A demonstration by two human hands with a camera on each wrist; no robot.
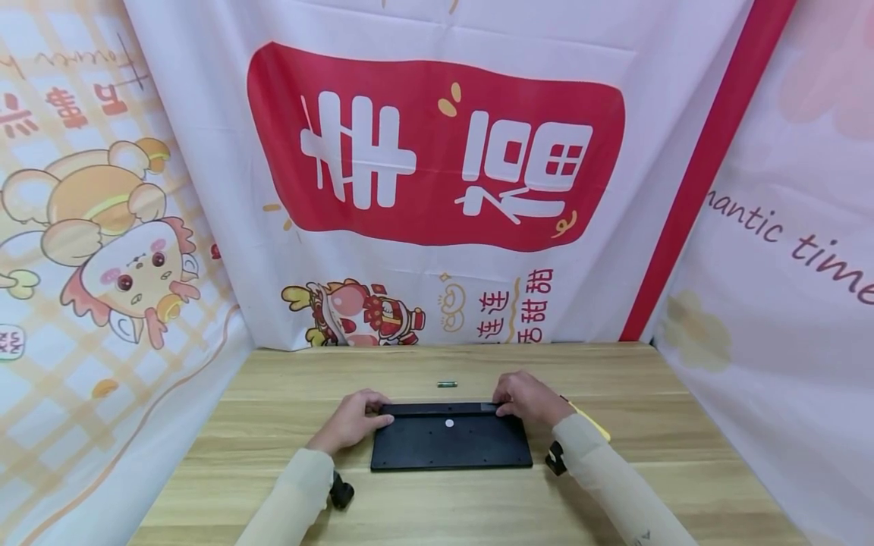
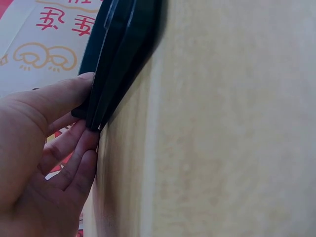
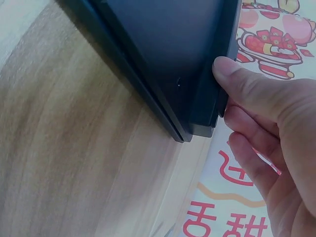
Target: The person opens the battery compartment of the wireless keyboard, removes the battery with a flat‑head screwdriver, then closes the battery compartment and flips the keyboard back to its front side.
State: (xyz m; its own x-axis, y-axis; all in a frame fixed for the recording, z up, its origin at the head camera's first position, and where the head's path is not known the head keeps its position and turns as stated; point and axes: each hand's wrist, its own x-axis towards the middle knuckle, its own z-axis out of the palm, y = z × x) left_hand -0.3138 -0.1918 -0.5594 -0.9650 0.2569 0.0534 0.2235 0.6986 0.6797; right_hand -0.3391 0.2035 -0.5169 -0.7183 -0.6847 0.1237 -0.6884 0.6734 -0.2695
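A black keyboard (image 1: 451, 447) lies with its underside up, showing a raised bar along the far edge and a small round white sticker (image 1: 449, 423). My left hand (image 1: 351, 421) holds its far left corner; in the left wrist view the thumb is on one face and other fingers are at the edge. At the far right corner, my right hand (image 1: 532, 402) pinches the raised bar, thumb on the underside. The right wrist view shows the keyboard (image 3: 168, 64) between thumb and fingers. The key side is hidden.
A small green battery (image 1: 447, 384) lies on the wooden table (image 1: 437, 508) beyond the keyboard. Partly behind the right hand is a yellow-edged object (image 1: 594, 423), its kind unclear. Printed cloths (image 1: 437, 258) hang at the back and both sides.
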